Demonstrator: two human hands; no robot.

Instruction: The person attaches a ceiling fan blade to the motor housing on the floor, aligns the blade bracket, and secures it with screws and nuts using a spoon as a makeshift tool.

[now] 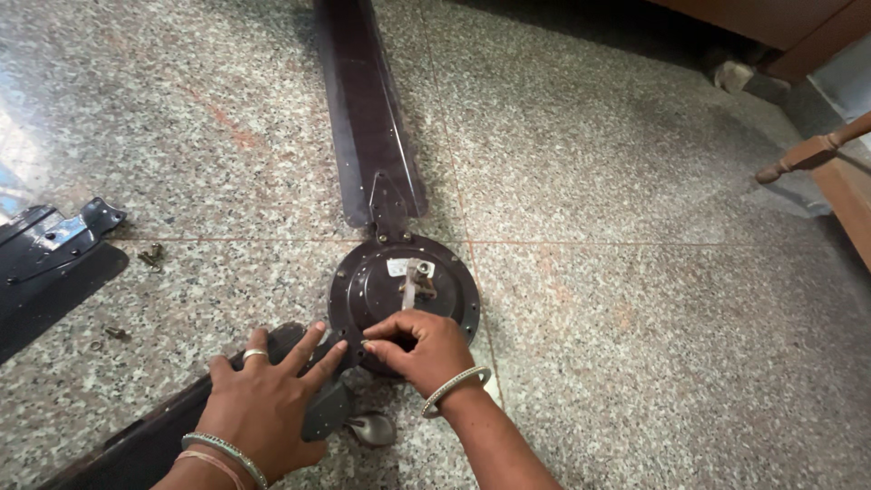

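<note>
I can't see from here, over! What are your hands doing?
Left hand flat on lower fan blade. Right hand pinching at fan motor rim. Loose screws on floor, off to the side.

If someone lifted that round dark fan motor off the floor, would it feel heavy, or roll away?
The fan motor looks like solid metal, so probably heavy for its size. It lies flat with a long blade attached, so it would likely not roll. Lifted by the blade alone, it might swing awkwardly. The left hand and right hand rest at its near edge.
</note>
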